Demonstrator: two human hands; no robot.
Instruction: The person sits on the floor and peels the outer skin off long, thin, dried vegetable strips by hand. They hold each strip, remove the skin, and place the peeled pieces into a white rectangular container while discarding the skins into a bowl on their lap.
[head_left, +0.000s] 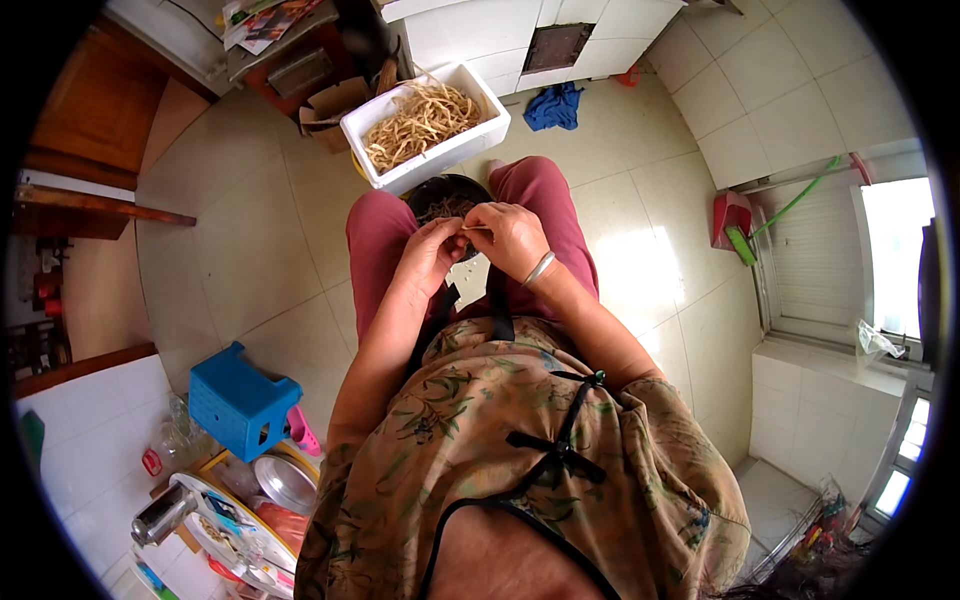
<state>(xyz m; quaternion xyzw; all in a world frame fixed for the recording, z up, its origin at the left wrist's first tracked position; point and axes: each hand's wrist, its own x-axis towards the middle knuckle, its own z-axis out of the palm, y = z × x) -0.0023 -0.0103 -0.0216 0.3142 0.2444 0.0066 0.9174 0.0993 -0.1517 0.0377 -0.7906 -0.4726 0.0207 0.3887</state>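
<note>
My left hand and my right hand meet above my lap, fingertips nearly touching. Between them a small pale piece, perhaps of a dried bean pod, is pinched by my right fingers; my left fingers close on its other end. Just beyond the hands, between my knees, stands a dark round basin with brownish bits inside, partly hidden by the hands. A white foam box full of dried, straw-coloured pods sits past the basin.
A cardboard box stands left of the foam box. A blue cloth lies on the tiled floor. At lower left is a blue plastic stool; at right, a red dustpan and a green-handled broom. Small pale bits lie below the basin.
</note>
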